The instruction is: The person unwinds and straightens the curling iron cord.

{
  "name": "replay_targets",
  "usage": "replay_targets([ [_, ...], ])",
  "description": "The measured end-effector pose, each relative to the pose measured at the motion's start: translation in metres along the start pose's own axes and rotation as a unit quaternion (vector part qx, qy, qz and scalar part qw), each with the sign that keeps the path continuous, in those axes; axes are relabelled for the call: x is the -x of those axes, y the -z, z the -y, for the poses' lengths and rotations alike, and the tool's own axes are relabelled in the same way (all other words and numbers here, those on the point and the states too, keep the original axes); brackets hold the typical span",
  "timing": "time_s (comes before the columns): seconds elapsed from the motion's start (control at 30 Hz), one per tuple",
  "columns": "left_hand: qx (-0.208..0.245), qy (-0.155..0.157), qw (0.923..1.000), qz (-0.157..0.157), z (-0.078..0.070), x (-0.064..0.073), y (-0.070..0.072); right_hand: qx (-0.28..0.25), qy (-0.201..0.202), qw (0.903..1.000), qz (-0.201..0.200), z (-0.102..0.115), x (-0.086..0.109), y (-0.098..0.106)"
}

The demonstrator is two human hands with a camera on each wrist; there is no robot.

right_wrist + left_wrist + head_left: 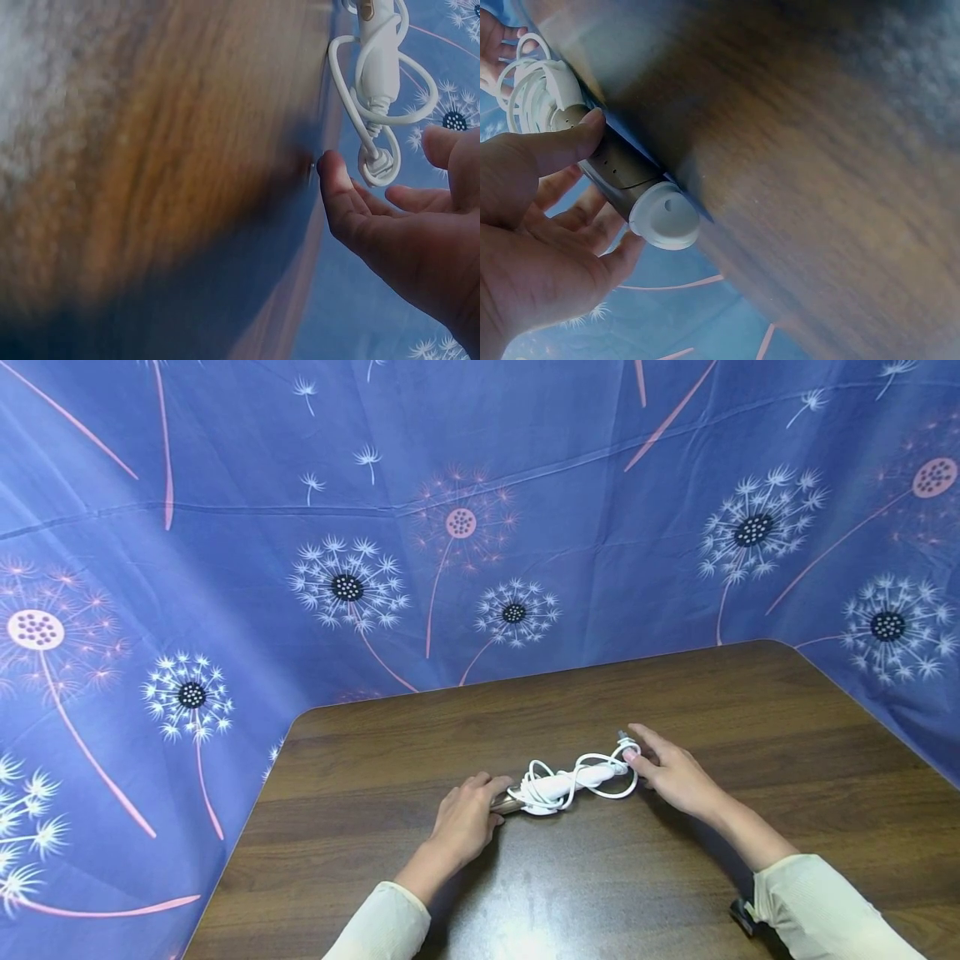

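Note:
A white-handled curling iron [555, 787] lies across the middle of the wooden table [390, 760], its white cord [622, 789] looped and wound round the handle. My left hand [463, 820] grips its bronze barrel [622, 166], thumb on one side and fingers on the other. In the left wrist view a round white end cap [665, 217] sticks out past the fingers. At the other end my right hand [681, 783] has its fingers loosely spread beside the cord loops and the plug [623, 737]. In the right wrist view the knotted cord end [377, 163] hangs between thumb and fingers, not pinched.
Behind the table hangs a blue cloth [585, 560] printed with dandelions, close along the table's far edge. A small black object [742, 917] shows at the right sleeve's cuff. Light glares off the tabletop near the front.

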State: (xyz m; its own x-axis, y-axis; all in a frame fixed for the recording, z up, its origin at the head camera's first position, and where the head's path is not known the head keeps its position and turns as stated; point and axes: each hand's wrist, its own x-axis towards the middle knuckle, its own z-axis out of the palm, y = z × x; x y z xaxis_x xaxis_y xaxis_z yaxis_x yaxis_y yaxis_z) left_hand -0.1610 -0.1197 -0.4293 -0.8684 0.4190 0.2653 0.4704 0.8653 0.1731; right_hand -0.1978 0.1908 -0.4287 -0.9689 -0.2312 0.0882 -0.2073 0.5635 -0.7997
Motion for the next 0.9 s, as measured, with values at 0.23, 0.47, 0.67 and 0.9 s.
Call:
replay_targets([
  [0.23,-0.005,-0.001,1.0,0.003,-0.0011,0.0003,0.0009,0.013,-0.003,0.9999,-0.005,-0.0007,-0.0002,-0.0021],
  [0.47,-0.005,0.005,0.9999,0.01,-0.0015,-0.0001,0.0013,0.012,0.004,0.9999,-0.006,-0.001,-0.0014,-0.0034],
  [0.67,-0.006,0.006,0.9999,0.01,-0.0015,0.0,0.0011,0.025,0.002,0.9996,-0.008,-0.0003,-0.0016,-0.0034],
  [0.9,-0.005,0.007,0.9999,0.012,-0.0023,-0.0006,0.0012,0.027,0.0,0.9996,-0.009,0.0,-0.0016,-0.0039],
])
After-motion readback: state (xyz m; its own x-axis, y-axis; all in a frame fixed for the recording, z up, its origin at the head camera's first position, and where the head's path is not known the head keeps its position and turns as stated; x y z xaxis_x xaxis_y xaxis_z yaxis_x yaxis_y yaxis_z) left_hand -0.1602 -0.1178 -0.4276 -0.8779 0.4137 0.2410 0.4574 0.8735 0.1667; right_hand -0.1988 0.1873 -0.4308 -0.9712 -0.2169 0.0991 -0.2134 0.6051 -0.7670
